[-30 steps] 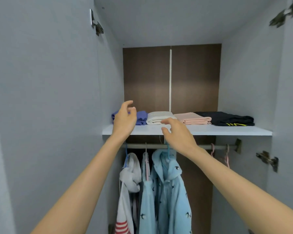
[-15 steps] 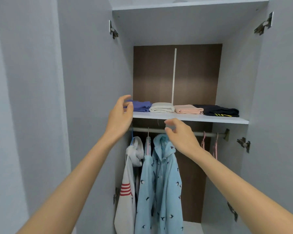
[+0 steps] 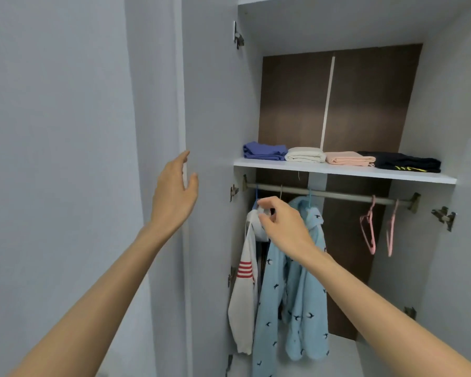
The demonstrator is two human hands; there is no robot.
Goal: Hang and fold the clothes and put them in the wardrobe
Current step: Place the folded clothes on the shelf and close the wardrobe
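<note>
- Left hand (image 3: 174,191) is up at the edge of the open wardrobe door (image 3: 184,104), fingers spread wide, nothing in it.
- Right hand (image 3: 283,227) floats in front of the hanging stuff, fingers loosely curled and empty; can't tell if it touches the hood.
- On the shelf (image 3: 337,172), four neat folded piles in a row: purple (image 3: 264,151), white (image 3: 305,155), pink (image 3: 348,159), black (image 3: 403,163).
- On the rail (image 3: 346,195) below hang a white hoodie (image 3: 246,281) with red stripes and a light blue bird-print shirt (image 3: 305,295), plus two bare pink hangers (image 3: 369,229).

Grey wall (image 3: 52,159) on far L.
</note>
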